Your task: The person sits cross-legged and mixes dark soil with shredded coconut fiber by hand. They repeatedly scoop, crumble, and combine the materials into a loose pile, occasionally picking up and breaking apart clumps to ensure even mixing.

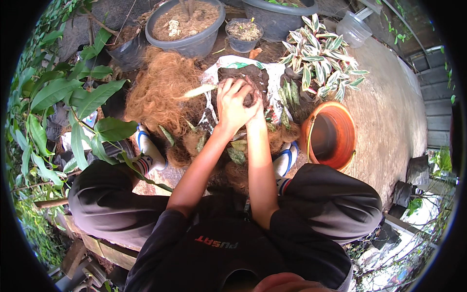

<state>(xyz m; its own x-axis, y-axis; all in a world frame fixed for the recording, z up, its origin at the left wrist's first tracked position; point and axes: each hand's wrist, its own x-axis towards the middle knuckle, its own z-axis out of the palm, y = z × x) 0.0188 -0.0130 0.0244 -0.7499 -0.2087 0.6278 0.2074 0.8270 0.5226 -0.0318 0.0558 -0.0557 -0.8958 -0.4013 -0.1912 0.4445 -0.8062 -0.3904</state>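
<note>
My left hand (232, 104) and my right hand (256, 106) are cupped together, fingers curled round a dark clump of soil (249, 99) that is mostly hidden between them. Both are over an open white sack (276, 73) with dark soil (250, 74) inside. A pale, flat piece (200, 91) lies beside my left hand, at the sack's left edge. To the left is a big heap of brown coconut fibre (160, 87). Mottled green leaf cuttings (290, 92) stand and lie right of the sack, and another leaf cutting (236, 155) lies below my forearms.
An orange bucket (346, 131) with dark liquid is at the right, near my knee. Behind it grows a variegated leafy plant (321, 58). Large grey pots (187, 41) and a small pot (244, 36) line the far side. Leafy branches (53, 92) reach in from the left.
</note>
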